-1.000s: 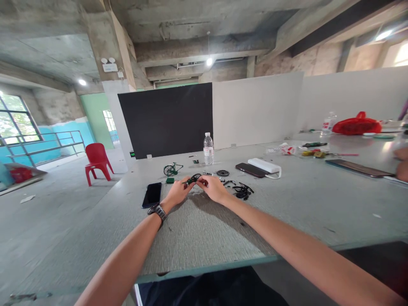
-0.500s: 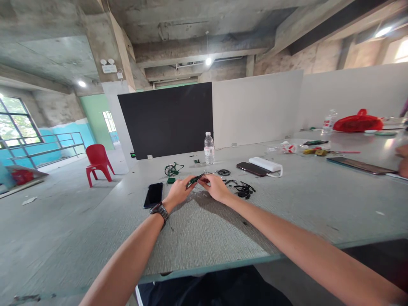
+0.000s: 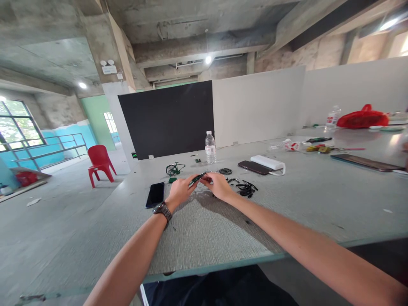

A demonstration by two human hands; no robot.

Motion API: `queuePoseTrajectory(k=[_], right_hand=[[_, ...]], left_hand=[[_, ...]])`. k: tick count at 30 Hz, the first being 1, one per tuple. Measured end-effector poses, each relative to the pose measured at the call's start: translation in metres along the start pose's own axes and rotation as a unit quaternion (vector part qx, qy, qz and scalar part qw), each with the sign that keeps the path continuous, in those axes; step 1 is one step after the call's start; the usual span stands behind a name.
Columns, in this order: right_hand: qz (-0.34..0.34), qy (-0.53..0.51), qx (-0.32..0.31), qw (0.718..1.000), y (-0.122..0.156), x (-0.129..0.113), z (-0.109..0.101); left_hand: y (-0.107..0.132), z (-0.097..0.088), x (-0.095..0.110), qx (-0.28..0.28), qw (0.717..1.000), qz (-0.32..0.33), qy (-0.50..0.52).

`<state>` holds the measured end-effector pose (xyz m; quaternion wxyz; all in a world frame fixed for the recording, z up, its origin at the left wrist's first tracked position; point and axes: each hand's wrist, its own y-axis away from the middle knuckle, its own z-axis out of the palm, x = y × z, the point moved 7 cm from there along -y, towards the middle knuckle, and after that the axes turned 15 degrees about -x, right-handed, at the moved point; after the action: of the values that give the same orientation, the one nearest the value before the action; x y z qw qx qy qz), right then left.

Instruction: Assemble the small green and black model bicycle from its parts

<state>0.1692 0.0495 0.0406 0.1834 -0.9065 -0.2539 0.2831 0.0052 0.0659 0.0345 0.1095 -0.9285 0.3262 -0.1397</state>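
Both my hands meet above the grey table (image 3: 287,204), pinching a small dark green model part (image 3: 198,177) between them. My left hand (image 3: 180,191), with a wristwatch, grips its left end; my right hand (image 3: 218,186) grips the right end with closed fingers. A finished small green model bicycle (image 3: 174,168) stands just beyond my left hand. Loose black parts (image 3: 245,188) lie to the right of my right hand, and a small black wheel (image 3: 225,171) lies behind it.
A black phone (image 3: 155,194) lies left of my left hand. A water bottle (image 3: 209,147), another phone (image 3: 254,167) and a white power bank (image 3: 268,163) sit further back. A tablet (image 3: 366,162), tools and a red bag (image 3: 362,119) are at the far right. A red chair (image 3: 100,162) stands on the floor at left.
My hands have shifted slightly right and away with the green part, which is now turned more edge-on. The view has tilted a little.
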Motion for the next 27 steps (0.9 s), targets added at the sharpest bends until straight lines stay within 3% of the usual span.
queuePoseTrajectory(k=[27], right_hand=[[0.045,-0.021,0.0,0.999,0.0013,0.0043,-0.0027]], left_hand=[[-0.0042,0.0049,0.0001,-0.036,0.999,-0.003,-0.015]])
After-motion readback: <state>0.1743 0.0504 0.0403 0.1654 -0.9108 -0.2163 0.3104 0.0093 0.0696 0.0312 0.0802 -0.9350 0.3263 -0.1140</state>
